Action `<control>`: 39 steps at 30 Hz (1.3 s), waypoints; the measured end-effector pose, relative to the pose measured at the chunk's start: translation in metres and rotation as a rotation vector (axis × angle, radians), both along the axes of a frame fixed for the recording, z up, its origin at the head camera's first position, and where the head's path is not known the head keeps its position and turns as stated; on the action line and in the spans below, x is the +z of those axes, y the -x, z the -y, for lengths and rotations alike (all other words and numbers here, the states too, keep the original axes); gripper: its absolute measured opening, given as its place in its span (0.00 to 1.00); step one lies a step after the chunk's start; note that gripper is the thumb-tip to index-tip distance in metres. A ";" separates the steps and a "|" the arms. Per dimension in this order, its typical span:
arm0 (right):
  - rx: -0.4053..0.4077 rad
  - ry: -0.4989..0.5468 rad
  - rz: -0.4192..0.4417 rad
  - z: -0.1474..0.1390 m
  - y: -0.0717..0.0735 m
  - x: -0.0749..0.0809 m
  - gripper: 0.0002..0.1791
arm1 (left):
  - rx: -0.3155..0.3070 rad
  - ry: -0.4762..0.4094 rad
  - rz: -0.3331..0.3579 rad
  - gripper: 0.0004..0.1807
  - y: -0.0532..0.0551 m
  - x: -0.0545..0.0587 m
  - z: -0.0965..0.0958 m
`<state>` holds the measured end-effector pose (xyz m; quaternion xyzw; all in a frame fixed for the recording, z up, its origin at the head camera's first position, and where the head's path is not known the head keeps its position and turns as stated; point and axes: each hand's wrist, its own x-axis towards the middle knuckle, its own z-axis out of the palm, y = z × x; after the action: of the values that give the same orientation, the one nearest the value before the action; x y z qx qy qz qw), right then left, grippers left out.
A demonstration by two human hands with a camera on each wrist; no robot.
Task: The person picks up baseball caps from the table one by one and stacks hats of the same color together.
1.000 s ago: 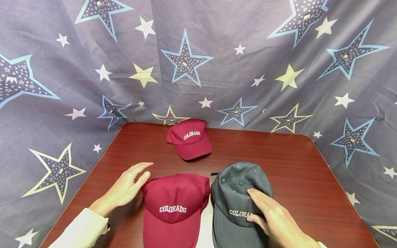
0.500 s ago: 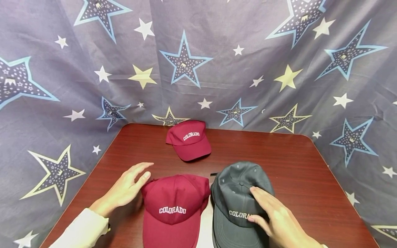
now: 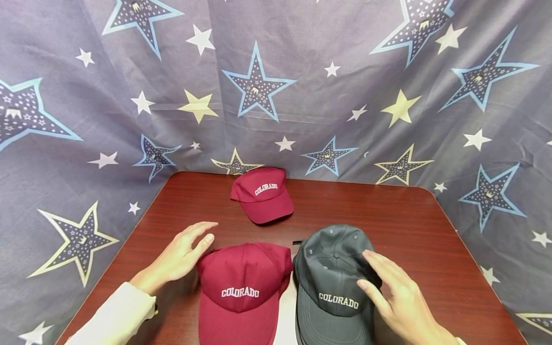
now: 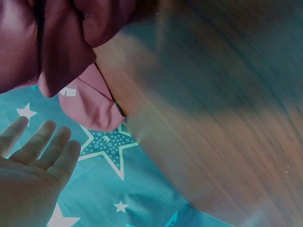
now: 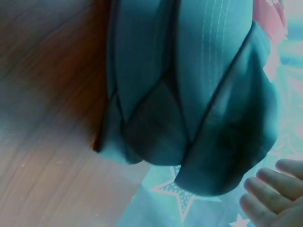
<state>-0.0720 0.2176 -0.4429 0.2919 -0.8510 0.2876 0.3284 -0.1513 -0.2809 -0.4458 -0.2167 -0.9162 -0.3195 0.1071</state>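
A maroon cap lettered COLORADO lies at the front left of centre, brim toward me. To its right, a dark grey cap with the same lettering tops a stack; layered brims show in the right wrist view. My left hand hovers at the maroon cap's left side, fingers extended and holding nothing. On the other side, my right hand has its fingers spread, fingertips overlapping the grey cap's right edge in the head view. The right wrist view shows that hand's fingers apart from the caps.
Farther back on the reddish-brown table sits another maroon cap, near the far edge. A white surface shows between the two front caps. Star-patterned grey fabric hangs behind the table and along both sides.
My right hand has drawn back to the right off the grey cap, uncovering the whole word COLORADO. My left hand has shifted slightly up and to the right. The caps stay put.
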 end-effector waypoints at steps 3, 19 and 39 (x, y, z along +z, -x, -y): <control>-0.024 0.019 0.014 -0.004 0.001 0.000 0.31 | -0.012 0.002 -0.006 0.22 0.004 0.002 -0.002; -0.169 0.053 0.097 -0.020 0.003 0.002 0.31 | -0.031 0.034 0.040 0.25 0.037 0.019 -0.014; -0.281 0.010 0.164 -0.042 0.007 -0.005 0.25 | -0.072 0.112 0.037 0.28 0.089 0.030 -0.032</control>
<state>-0.0789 0.2592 -0.4475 0.1438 -0.9061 0.2657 0.2962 -0.2405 -0.2487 -0.4163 -0.2495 -0.9261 -0.2752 0.0664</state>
